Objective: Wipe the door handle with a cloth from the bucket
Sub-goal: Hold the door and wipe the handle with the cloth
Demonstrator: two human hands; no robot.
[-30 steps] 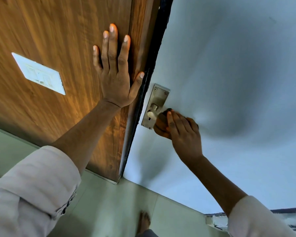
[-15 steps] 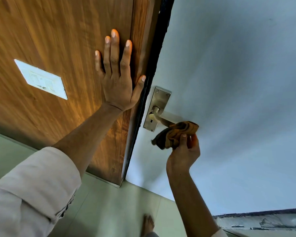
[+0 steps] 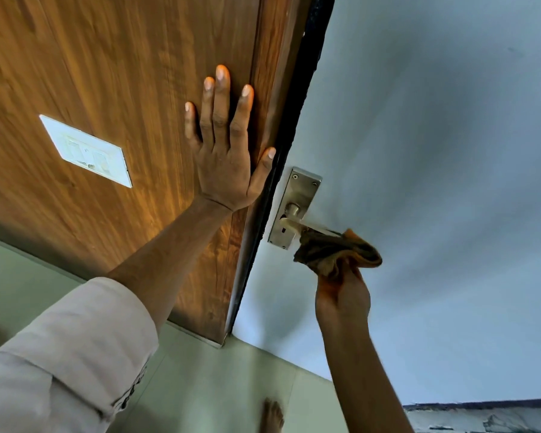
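Our left hand (image 3: 225, 170) presses flat, fingers spread, on the wooden panel (image 3: 107, 73); our right hand (image 3: 342, 295) bunches the cloth (image 3: 334, 251) against the door handle (image 3: 297, 225).

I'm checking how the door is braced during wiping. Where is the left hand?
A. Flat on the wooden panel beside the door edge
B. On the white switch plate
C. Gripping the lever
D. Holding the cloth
A: the left hand lies open, fingers spread, on the wooden panel, while the right hand holds the cloth at the lever.
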